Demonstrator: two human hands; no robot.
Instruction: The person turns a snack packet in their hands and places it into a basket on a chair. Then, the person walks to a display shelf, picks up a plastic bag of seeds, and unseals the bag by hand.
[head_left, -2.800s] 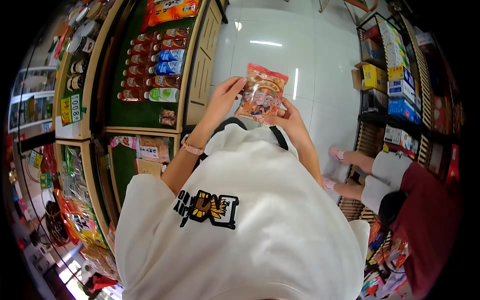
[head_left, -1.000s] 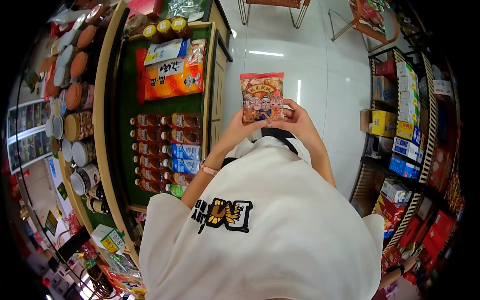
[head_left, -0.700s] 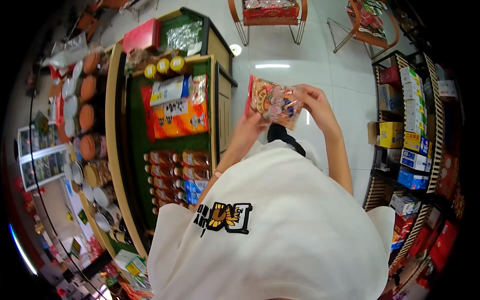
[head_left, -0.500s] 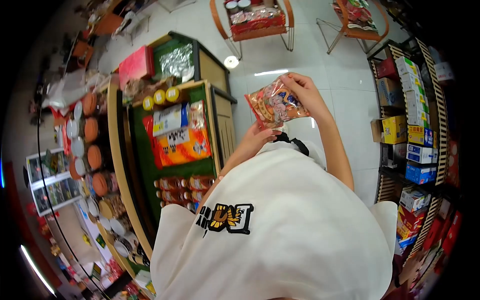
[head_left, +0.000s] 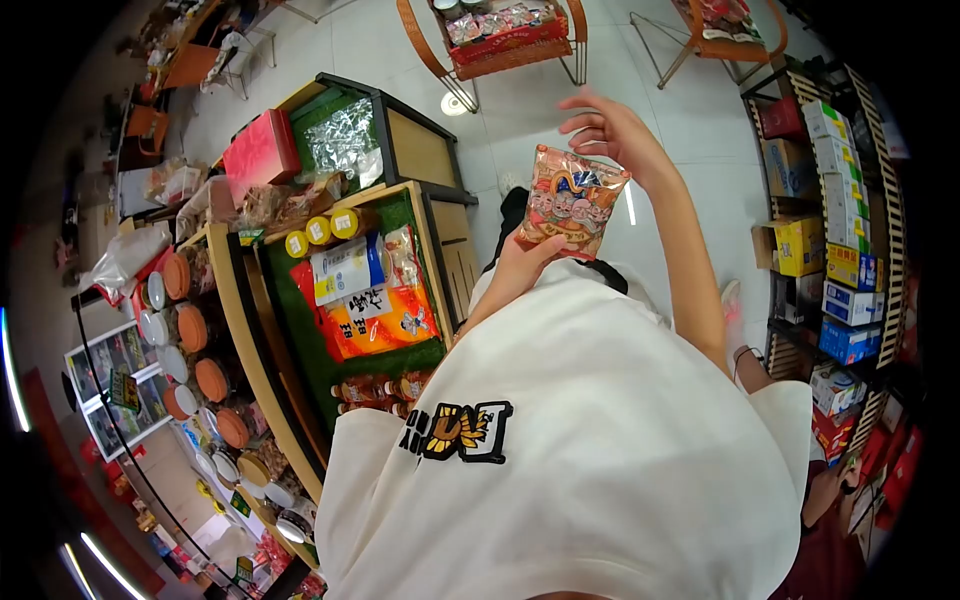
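Note:
A colourful snack packet (head_left: 572, 203) with cartoon figures and a shiny wrapper is upright in front of my chest. My left hand (head_left: 528, 262) grips its lower edge, the thumb lying across the front. Above the packet's upper right corner is my right hand (head_left: 612, 135), apart from it, fingers loosely spread and slightly blurred, with nothing in them. To the left, a green-lined display stand (head_left: 405, 215) bears a large orange bag (head_left: 385, 312), a white-and-blue packet (head_left: 345, 268) and several yellow-lidded jars (head_left: 318, 230).
Jars with orange lids (head_left: 192, 328) line the far left. A red box (head_left: 262, 158) sits on the stand's back part. Ahead is a chair-like rack (head_left: 510, 58) with goods. Boxed goods fill the shelf (head_left: 840, 210) at right, where another person's leg (head_left: 752, 370) shows.
My right hand has let go of the packet and lifted up and away. The packet, now in my left hand, has turned more upright. Another person's leg has come into view at right.

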